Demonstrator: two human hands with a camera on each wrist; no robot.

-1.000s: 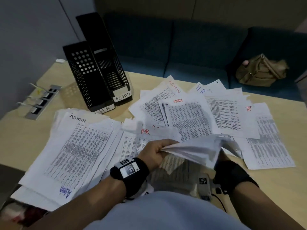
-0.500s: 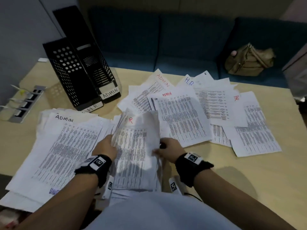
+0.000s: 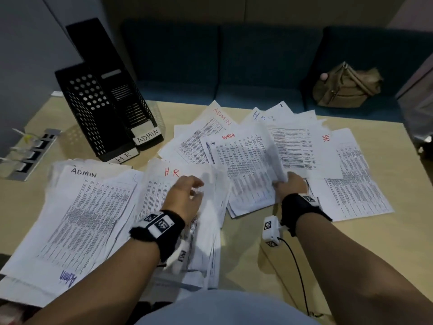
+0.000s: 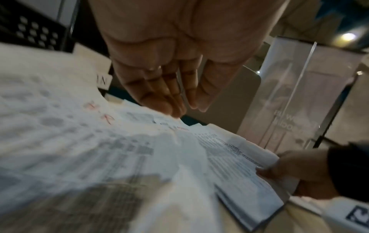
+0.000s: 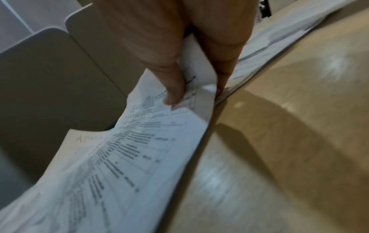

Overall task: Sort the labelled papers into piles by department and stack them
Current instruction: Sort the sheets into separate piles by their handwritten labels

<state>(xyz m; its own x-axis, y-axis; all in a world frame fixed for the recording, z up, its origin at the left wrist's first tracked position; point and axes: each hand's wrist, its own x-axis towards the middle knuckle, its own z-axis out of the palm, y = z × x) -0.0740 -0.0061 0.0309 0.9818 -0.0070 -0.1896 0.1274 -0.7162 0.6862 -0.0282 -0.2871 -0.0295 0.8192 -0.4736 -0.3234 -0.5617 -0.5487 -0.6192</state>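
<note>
Printed papers with hand-written department labels lie spread over the wooden table [image 3: 328, 249]. An ADMIN pile [image 3: 89, 207] lies at the left, with an HR pile [image 3: 161, 184] beside it. My left hand [image 3: 194, 191] hovers just over the HR pile [image 4: 99, 138], and the left wrist view shows its fingers [image 4: 159, 94] straight and empty. My right hand [image 3: 287, 178] pinches the near right corner of a red-labelled ADMIN sheet [image 3: 243, 165]. In the right wrist view, thumb and finger [image 5: 173, 88] hold that sheet [image 5: 139, 141], lifted off the table.
Two black file holders stand at the back left, labelled HR [image 3: 93, 113] and ADMIN [image 3: 131, 102]. More HR and ADMIN sheets [image 3: 325, 148] fan out at the back right. A socket strip [image 3: 30, 153] is set into the left edge. A brown bag [image 3: 346, 87] lies on the sofa.
Both hands laid a sheaf of papers on the HR pile. My left hand then lifted off it, and my right hand moved right and took the ADMIN sheet's corner.
</note>
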